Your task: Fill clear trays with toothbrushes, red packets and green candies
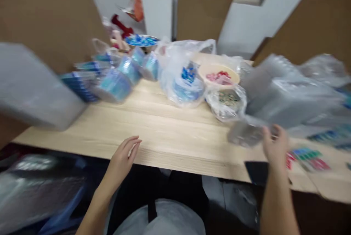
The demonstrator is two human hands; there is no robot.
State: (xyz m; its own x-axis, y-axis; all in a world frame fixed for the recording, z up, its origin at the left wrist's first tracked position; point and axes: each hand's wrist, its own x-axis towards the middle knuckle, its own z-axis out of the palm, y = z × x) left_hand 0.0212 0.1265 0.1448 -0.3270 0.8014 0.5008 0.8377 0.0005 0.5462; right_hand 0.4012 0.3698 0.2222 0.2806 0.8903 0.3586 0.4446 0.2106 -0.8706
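My left hand (124,156) hovers at the table's front edge, fingers stretched out and a little apart, holding nothing. At the right, my right hand (276,147) is closed on the edge of a clear plastic box (246,132), which is blurred by motion. Stacks of similar clear plastic (290,96) rise just behind that hand. Below it a dark flat object (257,172) lies by the table edge. Beyond the box sits a bowl lined with a clear bag (227,102), holding small greenish pieces.
On the wooden table (164,132), a white plastic bag (182,74) with blue contents stands at the back middle. Beside it is a cream bowl (202,70) of pink and red pieces. Bluish stacked packs (113,84) and a large translucent bag (35,85) are at the left.
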